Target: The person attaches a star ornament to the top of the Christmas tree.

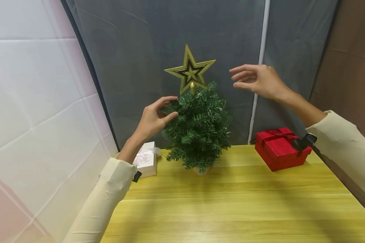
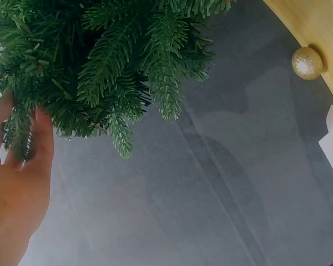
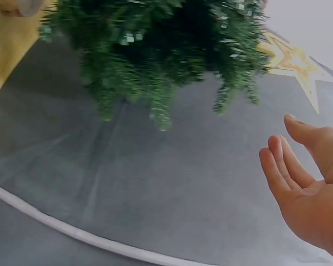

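A small green artificial Christmas tree [image 1: 200, 125] stands upright at the back of the table. Its gold star topper [image 1: 190, 71] sits on the tip, leaning slightly. My left hand [image 1: 153, 118] is at the tree's upper left side, thumb and fingers apart; in the left wrist view a sprig [image 2: 19, 130] lies among its fingers. Off to the right of the star, my right hand [image 1: 261, 79] hangs in the air with loosely bent fingers and nothing in it. The right wrist view shows that palm facing the tree, apart from the branches.
A red gift box [image 1: 280, 148] with a dark red ribbon sits at the right of the wooden table [image 1: 231, 209]. On the left is a white gift box [image 1: 149, 162] with a pale bow. A gold glitter ball [image 2: 307, 63] lies near the table edge. Grey cloth [image 1: 134, 60] hangs behind.
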`<state>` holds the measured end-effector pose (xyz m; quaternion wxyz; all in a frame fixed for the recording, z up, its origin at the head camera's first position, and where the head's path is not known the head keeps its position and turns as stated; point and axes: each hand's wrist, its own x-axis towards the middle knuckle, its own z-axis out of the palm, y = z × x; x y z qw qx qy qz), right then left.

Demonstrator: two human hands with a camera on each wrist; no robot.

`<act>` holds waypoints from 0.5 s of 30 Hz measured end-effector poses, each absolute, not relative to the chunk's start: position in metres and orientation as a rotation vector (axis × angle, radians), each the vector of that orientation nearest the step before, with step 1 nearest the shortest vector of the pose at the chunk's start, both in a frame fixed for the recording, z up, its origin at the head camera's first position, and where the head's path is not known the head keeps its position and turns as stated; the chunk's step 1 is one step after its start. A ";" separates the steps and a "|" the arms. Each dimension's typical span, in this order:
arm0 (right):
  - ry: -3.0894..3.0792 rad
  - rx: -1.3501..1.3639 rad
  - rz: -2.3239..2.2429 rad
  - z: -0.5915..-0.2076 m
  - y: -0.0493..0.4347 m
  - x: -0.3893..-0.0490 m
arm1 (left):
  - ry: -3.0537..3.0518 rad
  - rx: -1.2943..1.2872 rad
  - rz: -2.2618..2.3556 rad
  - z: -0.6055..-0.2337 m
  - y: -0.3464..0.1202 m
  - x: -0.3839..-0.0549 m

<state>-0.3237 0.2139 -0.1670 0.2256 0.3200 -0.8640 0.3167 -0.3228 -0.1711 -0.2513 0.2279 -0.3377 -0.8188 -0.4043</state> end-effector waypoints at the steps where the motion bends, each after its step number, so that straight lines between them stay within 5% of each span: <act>1: -2.391 0.883 0.883 -0.172 0.215 -0.324 | -2.251 -0.933 -1.110 -0.251 -0.171 -0.323; 15: -2.505 0.909 0.976 -0.215 0.220 -0.319 | -2.203 -0.888 -1.122 -0.261 -0.193 -0.308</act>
